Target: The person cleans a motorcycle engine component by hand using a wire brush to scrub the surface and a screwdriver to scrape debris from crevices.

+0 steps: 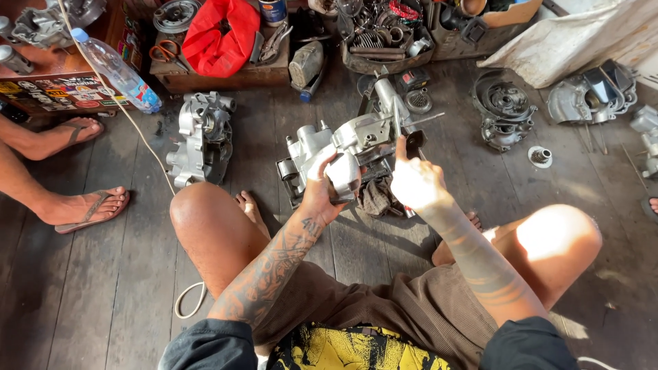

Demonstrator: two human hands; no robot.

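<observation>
Head view, single frame. Person seated on a dark plank floor (103,274), knees bent outward, both forearms reaching forward.

Left hand (322,195): fingers curled around the near end of a silver engine casing (343,147), gripping it from below and the side. Casing sits in front of the knees, between them, raised slightly over a dark rag (377,197) on the floor; whether it rests on the rag cannot be told.

Right hand (415,181): closed around the dark handle of a tool (413,142), thumb pointing up along it. Thin metal shaft runs from the handle toward the top of the casing; tip contact not resolvable.

Surroundings: second silver casing half (201,137) lies on the floor to the left, well apart from the hands. Clear plastic bottle (116,68) with blue cap leans near a wooden box at upper left. Red cloth (223,31) on a low wooden crate at top. Tray of small metal parts (384,34) behind the held casing. Round dark engine cover (504,106) on the floor to the right. Another person's sandalled feet (86,171) at the left edge.
</observation>
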